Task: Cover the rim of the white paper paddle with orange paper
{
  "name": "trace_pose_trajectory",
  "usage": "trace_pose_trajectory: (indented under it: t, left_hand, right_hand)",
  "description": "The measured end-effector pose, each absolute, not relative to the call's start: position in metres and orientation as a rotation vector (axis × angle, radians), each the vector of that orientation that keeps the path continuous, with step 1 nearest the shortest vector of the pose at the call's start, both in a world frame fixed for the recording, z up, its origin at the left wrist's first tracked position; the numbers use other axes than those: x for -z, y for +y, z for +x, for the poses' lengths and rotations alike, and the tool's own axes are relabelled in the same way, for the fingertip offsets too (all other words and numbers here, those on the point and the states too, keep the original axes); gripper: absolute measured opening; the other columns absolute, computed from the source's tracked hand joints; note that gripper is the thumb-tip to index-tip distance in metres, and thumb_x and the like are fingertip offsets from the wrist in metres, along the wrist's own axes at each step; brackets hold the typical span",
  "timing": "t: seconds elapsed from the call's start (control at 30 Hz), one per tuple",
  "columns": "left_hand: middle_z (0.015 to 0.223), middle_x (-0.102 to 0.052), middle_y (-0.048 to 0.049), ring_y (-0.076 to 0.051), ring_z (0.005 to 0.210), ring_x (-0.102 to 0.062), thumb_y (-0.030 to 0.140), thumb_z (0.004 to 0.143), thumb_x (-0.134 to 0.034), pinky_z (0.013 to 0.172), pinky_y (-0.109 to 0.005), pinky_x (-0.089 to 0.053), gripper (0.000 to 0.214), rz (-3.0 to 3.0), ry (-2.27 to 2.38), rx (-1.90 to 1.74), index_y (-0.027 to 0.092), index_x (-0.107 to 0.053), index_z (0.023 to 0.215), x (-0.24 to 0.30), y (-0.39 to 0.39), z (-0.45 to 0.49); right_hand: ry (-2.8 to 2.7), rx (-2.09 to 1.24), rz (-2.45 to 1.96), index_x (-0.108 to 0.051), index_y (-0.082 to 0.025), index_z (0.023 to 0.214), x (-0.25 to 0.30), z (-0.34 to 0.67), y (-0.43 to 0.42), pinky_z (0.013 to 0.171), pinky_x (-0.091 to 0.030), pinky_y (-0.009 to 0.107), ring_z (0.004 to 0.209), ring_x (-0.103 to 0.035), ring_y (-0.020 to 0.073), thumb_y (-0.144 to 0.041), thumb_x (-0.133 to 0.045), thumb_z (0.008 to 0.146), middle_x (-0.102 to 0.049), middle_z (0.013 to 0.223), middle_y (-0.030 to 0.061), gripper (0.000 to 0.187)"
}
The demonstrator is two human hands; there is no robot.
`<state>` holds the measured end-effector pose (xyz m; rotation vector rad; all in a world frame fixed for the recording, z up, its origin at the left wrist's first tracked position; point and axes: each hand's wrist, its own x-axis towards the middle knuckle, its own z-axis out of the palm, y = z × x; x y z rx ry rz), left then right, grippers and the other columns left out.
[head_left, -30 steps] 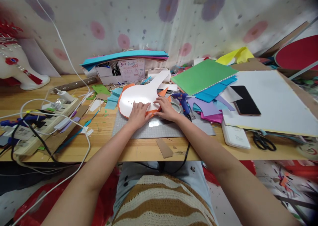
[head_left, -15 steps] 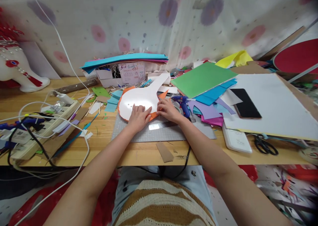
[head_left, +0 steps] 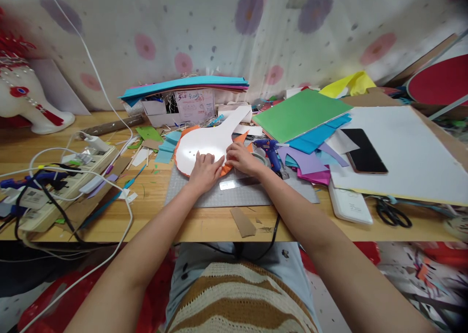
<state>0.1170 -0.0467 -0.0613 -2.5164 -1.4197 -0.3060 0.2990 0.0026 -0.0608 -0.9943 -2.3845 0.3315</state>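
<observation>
A glossy white board cutout [head_left: 199, 143], rounded with a long neck toward the back right, lies on the grey cutting mat [head_left: 190, 196]. Orange paper [head_left: 225, 170] shows around its rounded edge, folded up in places. My left hand [head_left: 205, 172] lies on the lower part of the cutout, fingers stretched out and pressing down. At the cutout's right edge, my right hand [head_left: 242, 158] has its fingers bent and closed on the orange paper; the fingertips are partly hidden. A metal ruler [head_left: 232, 183] lies just in front, partly under my right forearm.
A blue glue gun [head_left: 270, 152] and a tape roll [head_left: 260, 158] sit right of my right hand. Farther right are coloured sheets [head_left: 303, 118], a phone [head_left: 365, 150] and scissors [head_left: 393, 212]. A power strip [head_left: 69, 186] with tangled cables stands left. Behind is a white box [head_left: 195, 106].
My right hand has shifted slightly left and up along the cutout's edge, its fingers now over the rim. My left hand stays pressed on the board. The view has shifted slightly.
</observation>
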Motion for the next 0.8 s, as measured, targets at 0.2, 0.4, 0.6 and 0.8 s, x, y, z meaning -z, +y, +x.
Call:
trace_pose_trajectory:
  t: [0.2, 0.4, 0.6, 0.8]
  left_hand:
    - [0.104, -0.05, -0.0132, -0.029, 0.104, -0.042, 0.066, 0.079, -0.034, 0.103, -0.052, -0.021, 0.068, -2.438, -1.535, 0.32, 0.016, -0.05, 0.122, 0.059, -0.054, 0.131]
    - [0.099, -0.051, -0.0132, -0.029, 0.099, -0.045, 0.064, 0.078, -0.04, 0.102, -0.049, -0.024, 0.058, -2.297, -1.747, 0.407, 0.013, -0.054, 0.099, 0.056, -0.053, 0.15]
    - [0.102, -0.052, -0.0128, -0.029, 0.103, -0.047, 0.051, 0.081, -0.046, 0.106, -0.05, -0.02, 0.054, -2.251, -1.829, 0.464, 0.013, -0.048, 0.119, 0.058, -0.05, 0.155]
    - [0.143, -0.029, -0.0149, -0.033, 0.134, -0.019, 0.049, 0.084, -0.038, 0.108, -0.052, -0.016, 0.062, -2.337, -1.766, 0.477, 0.013, -0.036, 0.135, 0.065, -0.046, 0.152]
  right_hand:
    - [-2.365, -0.385, -1.032, -0.062, -0.016, 0.071, 0.06, 0.298, 0.004, 0.092, -0.035, 0.036, 0.098, -0.04, 0.0213, -0.019, -0.061, 0.074, -0.054, 0.092, 0.007, 0.004]
    - [-2.283, -0.527, -1.004, -0.06, -0.017, 0.068, 0.063, 0.299, 0.007, 0.092, -0.034, 0.038, 0.097, -0.041, 0.0203, -0.021, -0.063, 0.073, -0.052, 0.091, 0.0055, 0.008]
    - [-2.271, -0.522, -1.0, -0.061, -0.017, 0.067, 0.065, 0.3, 0.006, 0.091, -0.035, 0.039, 0.098, -0.039, 0.021, -0.023, -0.064, 0.073, -0.052, 0.09, 0.0052, 0.009]
    - [-2.262, -0.486, -1.008, -0.062, -0.017, 0.069, 0.065, 0.3, 0.003, 0.091, -0.036, 0.039, 0.1, -0.039, 0.0215, -0.022, -0.064, 0.073, -0.052, 0.091, 0.006, 0.007]
